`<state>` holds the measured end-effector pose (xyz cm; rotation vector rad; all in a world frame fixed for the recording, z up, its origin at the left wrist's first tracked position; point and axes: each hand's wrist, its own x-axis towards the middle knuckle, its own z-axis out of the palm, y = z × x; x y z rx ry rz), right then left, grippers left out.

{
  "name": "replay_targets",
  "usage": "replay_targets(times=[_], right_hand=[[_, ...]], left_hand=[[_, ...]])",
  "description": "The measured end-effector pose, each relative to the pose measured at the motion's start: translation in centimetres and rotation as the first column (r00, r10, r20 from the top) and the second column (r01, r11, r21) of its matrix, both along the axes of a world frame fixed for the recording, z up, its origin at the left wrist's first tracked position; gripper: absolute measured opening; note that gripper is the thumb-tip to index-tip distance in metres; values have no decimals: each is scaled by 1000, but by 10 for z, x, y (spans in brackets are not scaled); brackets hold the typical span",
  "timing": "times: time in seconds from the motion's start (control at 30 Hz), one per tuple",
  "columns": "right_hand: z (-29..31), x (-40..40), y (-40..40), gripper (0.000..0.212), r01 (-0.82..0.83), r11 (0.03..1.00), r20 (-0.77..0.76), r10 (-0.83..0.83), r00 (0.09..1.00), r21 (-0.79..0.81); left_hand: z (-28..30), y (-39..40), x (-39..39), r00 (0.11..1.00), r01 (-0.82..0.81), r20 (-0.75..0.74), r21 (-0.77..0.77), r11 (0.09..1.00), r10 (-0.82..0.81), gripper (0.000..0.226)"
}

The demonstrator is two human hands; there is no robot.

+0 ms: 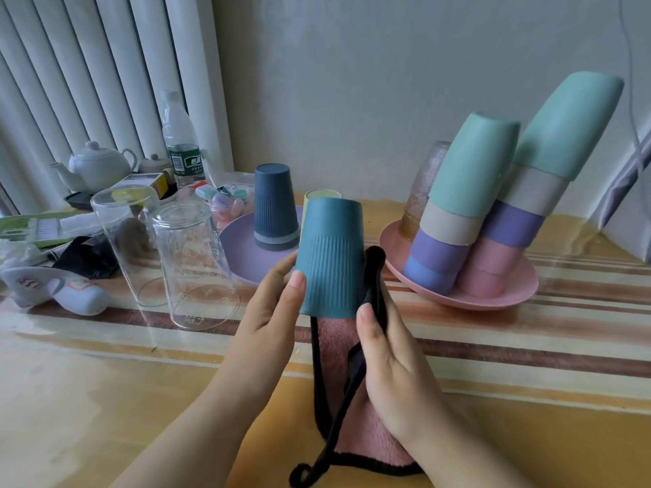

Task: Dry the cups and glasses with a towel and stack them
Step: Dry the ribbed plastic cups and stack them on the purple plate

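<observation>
My left hand (271, 304) grips a teal ribbed cup (331, 255), held upside down above the table. My right hand (387, 350) holds a pink towel with black edging (333, 350) against the cup's right side; the towel hangs down below the cup. A dark blue cup (274, 206) stands inverted on a purple plate (236, 248), with a pale green cup (318, 195) partly hidden behind the teal one. Two clear glasses (192, 262) stand inverted at the left. On a pink plate (500, 297) lean two stacks of coloured cups (468, 206).
A frosted glass (422, 191) stands behind the stacks. At the back left are a white teapot (97, 167), a water bottle (181, 142), boxes, clips and cloths. A striped cloth under a clear cover (528, 364) lies over the table. A wall rises right behind.
</observation>
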<state>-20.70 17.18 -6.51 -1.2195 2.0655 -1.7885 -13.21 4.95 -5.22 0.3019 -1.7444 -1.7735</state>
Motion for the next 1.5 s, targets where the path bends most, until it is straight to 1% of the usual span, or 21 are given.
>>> replay_targets(times=[0.07,0.13,0.17,0.23,0.3,0.4,0.43,0.5,0.6,0.67,0.77,0.9,0.97,1.07,1.1,1.2,1.23,1.3,1.37,1.43,1.5], right_hand=[[-5,4,-1,50,44,994,-143,-30,989,95],[-8,7,-4,55,88,989,-234,-59,971,116],[-7,7,-4,57,87,993,-217,-68,974,81],[-4,2,-5,57,65,996,-101,-71,992,-55],[3,-5,-2,54,85,983,-15,-89,996,-164],[14,-15,7,42,153,963,124,-128,984,-222],[15,-18,9,39,162,960,180,-123,976,-227],[11,-20,9,48,146,963,267,-83,960,-227],[0,-13,2,59,60,987,299,-13,954,-146],[-4,-9,-1,58,29,996,309,-2,951,-82],[-2,-8,0,46,6,998,306,13,952,-61],[7,-6,5,36,54,992,318,-16,948,-110],[7,-6,6,37,90,985,307,-42,951,-144],[5,-7,5,39,118,980,268,-72,961,-160],[4,-6,4,40,106,982,243,-66,968,-154],[0,-2,-1,32,49,996,131,-38,991,-80],[-1,-1,-2,35,43,998,79,-40,996,-39],[-5,1,-3,49,49,997,-38,-47,998,54],[-7,3,-3,56,54,992,-116,-41,992,118],[-6,5,-2,57,47,992,-138,-30,990,121],[-3,5,-3,53,38,997,-105,-31,994,65]], left_hand=[[0,0,1,1000,-25,4,-37,999,25,42],[-1,-1,2,998,-53,24,-93,994,55,37],[-2,1,2,998,-40,44,-135,990,47,37],[-6,6,-1,994,32,109,-215,976,-8,41],[-11,11,-3,985,119,152,-223,968,-86,45],[-12,18,-3,966,229,173,-224,947,-192,55],[-11,20,-3,962,249,168,-205,947,-217,52],[-8,21,-1,960,266,120,-112,957,-252,44],[-7,15,0,973,231,29,-7,973,-230,45],[-7,8,-1,976,216,19,30,976,-217,46],[-9,2,0,975,209,69,12,978,-209,58],[-8,-3,-1,985,132,122,-93,987,-121,56],[-10,-3,-3,989,114,104,-129,985,-101,55],[-7,-2,-4,999,32,29,-131,991,-29,36],[-6,-2,-4,1000,14,22,-133,991,-11,38],[-4,0,-3,999,-2,54,-137,991,9,46],[-4,1,-2,997,-8,76,-143,990,19,51],[-6,0,-2,992,-56,107,-154,986,73,72],[-7,-2,-1,984,-123,112,-154,980,141,78],[-6,-3,-1,979,-148,111,-185,972,171,65],[-7,1,-2,987,-87,114,-209,974,113,56]])
